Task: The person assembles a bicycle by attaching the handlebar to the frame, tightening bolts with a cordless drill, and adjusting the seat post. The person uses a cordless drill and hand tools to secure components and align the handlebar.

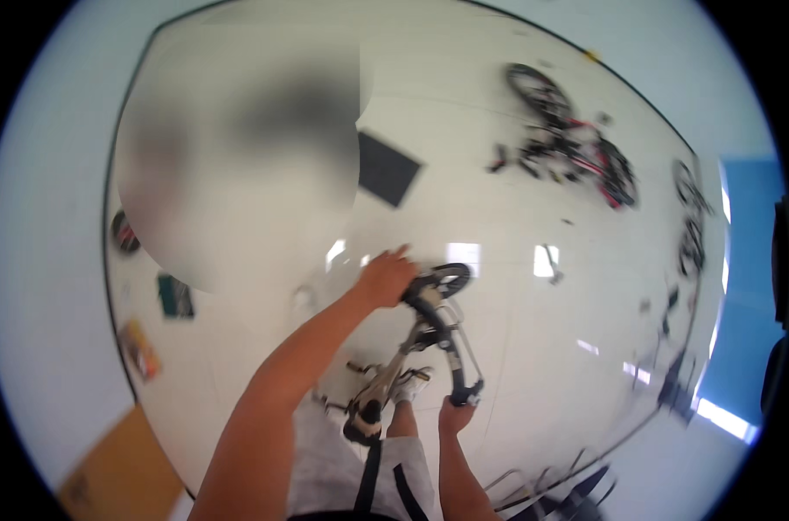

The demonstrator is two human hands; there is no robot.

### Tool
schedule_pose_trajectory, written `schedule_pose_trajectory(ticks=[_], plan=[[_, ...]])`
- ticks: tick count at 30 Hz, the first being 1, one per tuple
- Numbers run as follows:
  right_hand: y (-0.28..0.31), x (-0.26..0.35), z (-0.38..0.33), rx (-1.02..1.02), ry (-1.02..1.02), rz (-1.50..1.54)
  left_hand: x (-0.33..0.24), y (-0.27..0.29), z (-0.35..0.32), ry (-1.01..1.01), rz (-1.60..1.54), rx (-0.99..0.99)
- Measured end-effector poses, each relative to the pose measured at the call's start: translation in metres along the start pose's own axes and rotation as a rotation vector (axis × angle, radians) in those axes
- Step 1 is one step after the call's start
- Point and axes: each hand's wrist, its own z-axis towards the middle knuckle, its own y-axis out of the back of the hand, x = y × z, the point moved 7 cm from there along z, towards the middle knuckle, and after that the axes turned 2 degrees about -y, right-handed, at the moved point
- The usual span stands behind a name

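A small bicycle with a pale frame (394,372) stands upright in front of me, its handlebar (454,358) turned at an angle. My left hand (387,276) is at the far end of the handlebar, closed round it, with one finger sticking out; the grip under the palm is hidden. My right hand (455,415) is closed on the near right end. Beyond the bar shows the front wheel (452,280). The dark saddle (362,425) is close to my body, between my arms.
A red and black bicycle (585,156) lies on the floor at the far right, with loose parts beside it. A dark mat (389,168) lies ahead. More bicycles (691,243) line the right wall. On the left are a green box (176,296) and an orange package (141,349). The upper left is blurred out.
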Motion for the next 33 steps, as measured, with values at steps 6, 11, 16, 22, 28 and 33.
schedule_pose_trajectory(ticks=[6,11,16,22,28,33], plan=[[0.040,-0.036,0.044,-0.039,-0.074,0.142,-0.084,-0.014,0.080,-0.100,0.122,0.157],[0.084,-0.075,0.085,-0.195,-0.142,0.240,-0.171,0.011,0.153,-0.118,0.185,0.189],[0.105,-0.092,0.106,-0.156,-0.314,0.359,-0.225,0.011,0.194,-0.210,0.312,0.170],[0.113,-0.114,0.141,-0.189,-0.457,0.426,-0.285,-0.014,0.281,-0.338,0.417,0.261],[0.115,-0.127,0.173,-0.165,-0.704,0.448,-0.361,-0.050,0.381,-0.493,0.440,0.404],[0.100,-0.145,0.181,-0.280,-0.864,0.348,-0.440,-0.085,0.449,-0.716,0.335,0.426]])
